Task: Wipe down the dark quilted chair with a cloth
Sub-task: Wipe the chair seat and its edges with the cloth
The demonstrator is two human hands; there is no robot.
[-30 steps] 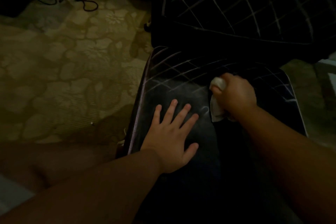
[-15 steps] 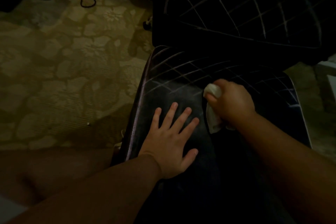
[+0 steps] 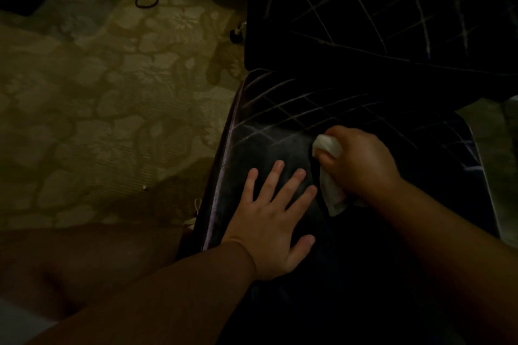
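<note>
Chair seat (image 3: 280,131) under our hands, cloth bunched in the right grip at mid-seat.

We see the dark quilted chair filling the right of the view, backrest (image 3: 392,8) at the far side, seat running near to far. Our right hand (image 3: 364,165) is clenched around the white cloth (image 3: 329,173), pressing it onto the seat's middle. Our left hand (image 3: 269,221) lies flat with fingers spread, just left of the cloth, bracing the seat. The far quilted strip and the right side lie beyond the cloth, so we judge the wiping hand is the nearer one to reach them. Patterned carpet (image 3: 98,120) lies to the left.
</note>
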